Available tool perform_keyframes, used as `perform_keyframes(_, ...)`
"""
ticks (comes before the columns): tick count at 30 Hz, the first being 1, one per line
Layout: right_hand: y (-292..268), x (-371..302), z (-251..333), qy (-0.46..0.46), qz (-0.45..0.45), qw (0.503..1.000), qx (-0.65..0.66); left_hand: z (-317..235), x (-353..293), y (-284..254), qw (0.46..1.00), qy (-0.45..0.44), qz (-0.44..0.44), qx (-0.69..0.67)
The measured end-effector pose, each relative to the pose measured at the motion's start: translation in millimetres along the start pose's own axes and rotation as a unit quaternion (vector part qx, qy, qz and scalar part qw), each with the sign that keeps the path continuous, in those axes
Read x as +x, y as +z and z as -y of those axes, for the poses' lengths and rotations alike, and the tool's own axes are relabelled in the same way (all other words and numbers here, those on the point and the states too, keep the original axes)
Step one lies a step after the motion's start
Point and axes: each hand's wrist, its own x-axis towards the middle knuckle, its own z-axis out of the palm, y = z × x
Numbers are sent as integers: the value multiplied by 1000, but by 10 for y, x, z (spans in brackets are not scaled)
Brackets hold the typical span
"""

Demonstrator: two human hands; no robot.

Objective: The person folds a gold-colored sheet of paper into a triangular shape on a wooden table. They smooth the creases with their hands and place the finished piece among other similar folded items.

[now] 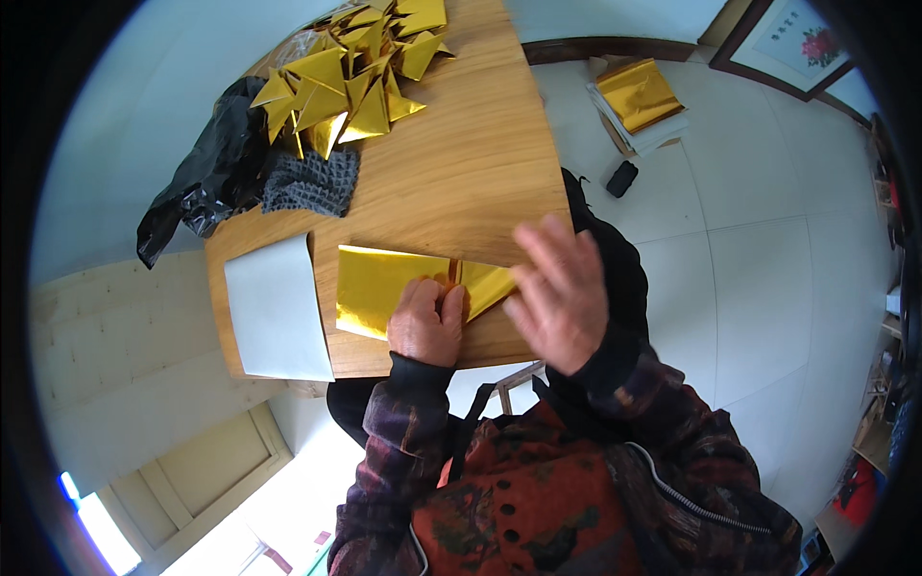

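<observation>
Crosswise, the gold sheet tapered from the left hand, fingers curled tight onto it, toward the right hand, spread and seemingly empty.

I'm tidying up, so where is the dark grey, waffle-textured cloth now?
In the head view, the cloth lies upper left on the brown wooden table, beside the black plastic bag and below the folded gold-foil pieces.

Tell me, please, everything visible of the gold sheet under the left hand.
The gold sheet looks like shiny foil paper. It lies on the wooden table, broad at left, tapering and apparently folded at right. The left hand rests on its middle; the blurred right hand is at its right end, contact unclear.
</observation>
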Motion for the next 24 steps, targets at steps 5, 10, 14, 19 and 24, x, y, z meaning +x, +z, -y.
perform_keyframes(5, 204, -186, 357, -69, 118, 989, 55, 56, 13, 18, 999, 37, -12, -5)
perform_keyframes(10, 284, -270, 341, -43, 147, 987, 55, 50, 12, 24, 999, 42, -18, -3)
perform_keyframes(14, 283, -286, 334, -40, 155, 986, 46, 25, 15, 13, 999, 34, -15, 5)
perform_keyframes(19, 281, -301, 346, -27, 161, 986, 42, -6, 9, -5, 999, 34, -15, -4)
perform_keyframes(24, 282, -296, 340, -41, 145, 988, 46, -14, 3, -7, 999, 28, -16, -10)
